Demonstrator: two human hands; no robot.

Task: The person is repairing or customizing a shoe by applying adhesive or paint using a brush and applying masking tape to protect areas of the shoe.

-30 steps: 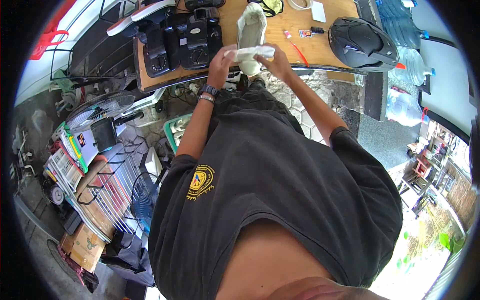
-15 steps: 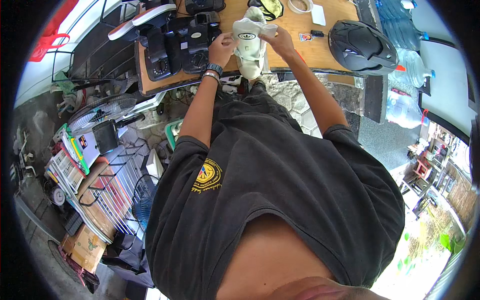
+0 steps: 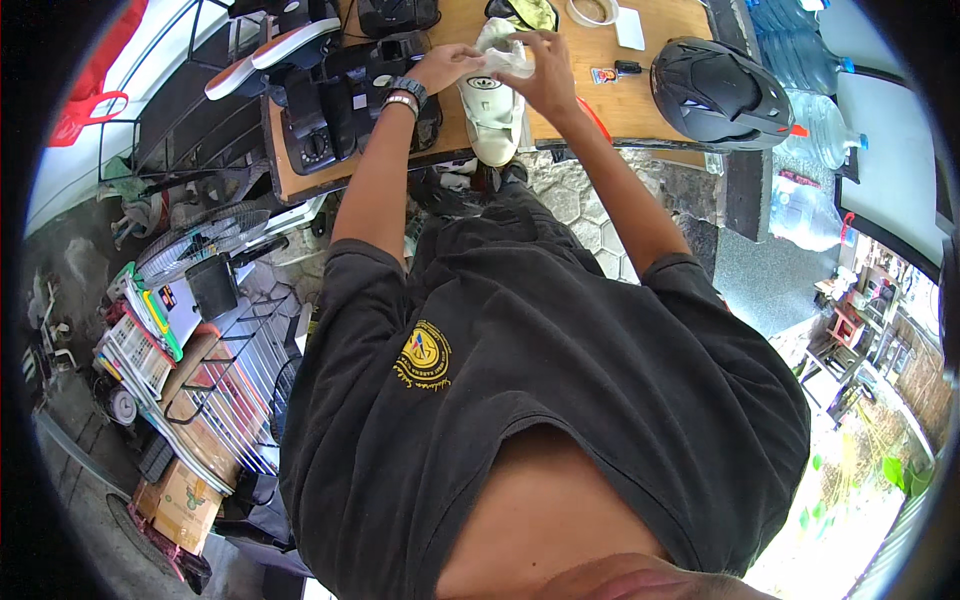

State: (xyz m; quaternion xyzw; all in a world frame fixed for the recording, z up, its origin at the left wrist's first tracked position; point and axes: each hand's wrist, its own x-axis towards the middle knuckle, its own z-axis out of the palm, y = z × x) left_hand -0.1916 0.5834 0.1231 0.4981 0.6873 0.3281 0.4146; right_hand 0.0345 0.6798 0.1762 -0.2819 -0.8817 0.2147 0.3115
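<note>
A white sneaker [image 3: 494, 130] lies on the wooden table with its toe over the front edge, pointing toward me. Its tongue carries a dark round emblem. My left hand [image 3: 447, 67] is at the left side of the shoe's opening, its fingers closed on the pale tongue top. From the right, my right hand [image 3: 547, 78] curves over the same spot, thumb and fingers spread apart around the whitish material. The thumb touches the tongue just above the emblem. What lies inside the shoe is partly hidden by my fingers.
Black sandals [image 3: 315, 140] and other footwear crowd the table's left. A black helmet [image 3: 720, 95] sits at the right edge, near a small black object [image 3: 628, 67]. A round container [image 3: 592, 10] and a white card [image 3: 630, 29] are farther back. Blue water jugs [image 3: 800, 55] stand beyond.
Both hands have shifted from the sides of the tongue to its top, farther from me. The raised tongue now lies lower, and my right hand's fingers have spread.
</note>
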